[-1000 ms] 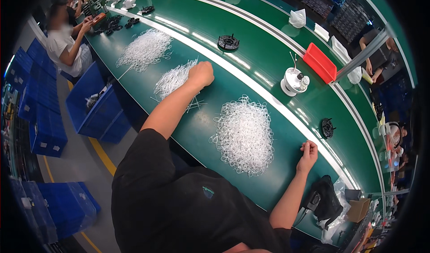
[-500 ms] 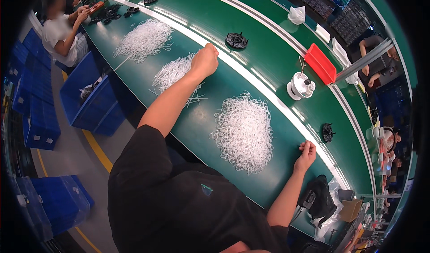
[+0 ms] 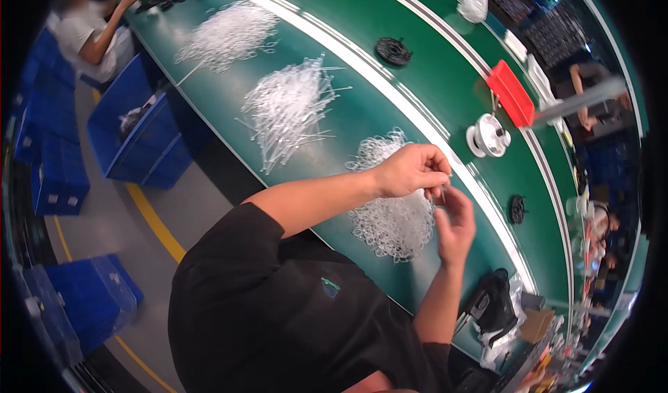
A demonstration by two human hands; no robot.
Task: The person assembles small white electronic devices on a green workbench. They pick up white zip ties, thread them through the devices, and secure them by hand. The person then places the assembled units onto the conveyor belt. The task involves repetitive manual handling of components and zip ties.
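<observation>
White loops (image 3: 396,229) lie below the pinched left hand (image 3: 417,169). The right hand (image 3: 455,226) curls beside it; I can't tell if either holds anything. Left of the loops, a blue bin (image 3: 142,158) has pale and dark stuff (image 3: 137,118) inside. Past the loops sits a red tray (image 3: 511,95).

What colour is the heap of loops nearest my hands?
The heap of loops is white; head view.

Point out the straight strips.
In the head view, the straight strips lie left of centre on the green table, between the upper looped pile and the lower looped pile.
</observation>
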